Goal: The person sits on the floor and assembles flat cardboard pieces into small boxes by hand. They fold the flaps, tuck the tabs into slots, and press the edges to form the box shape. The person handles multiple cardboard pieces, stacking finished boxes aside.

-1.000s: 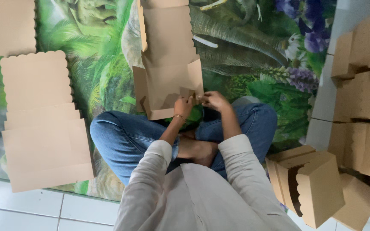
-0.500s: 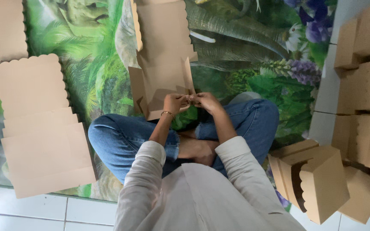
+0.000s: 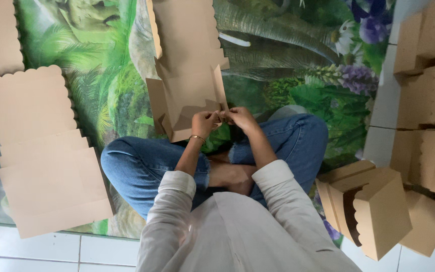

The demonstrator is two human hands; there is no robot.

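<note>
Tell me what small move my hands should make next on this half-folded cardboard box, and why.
Probably press the near corner tab home. Both the left hand and right hand pinch the same near corner of the cardboard box, where the side wall already stands upright but the near flap looks loose. The far lid panel lies flat, so it can wait.

Half-folded box [image 3: 190, 95]: brown cardboard, matt, smooth, wavy cut edge. Flat sheets [image 3: 41, 151] near left edge of mat: same dull brown cardboard. Folded boxes [image 3: 378, 211] at right: cardboard too, not shiny. Mat [image 3: 288, 65]: smooth printed picture of leaves and flowers, slight shine. Floor tiles [image 3: 66, 252]: white, glossy, hard. Jeans [image 3: 142, 166]: blue denim cloth, rough. Sleeves [image 3: 177, 211]: soft pale cloth. Bracelet [image 3: 196, 137]: thin shiny metal.
</note>
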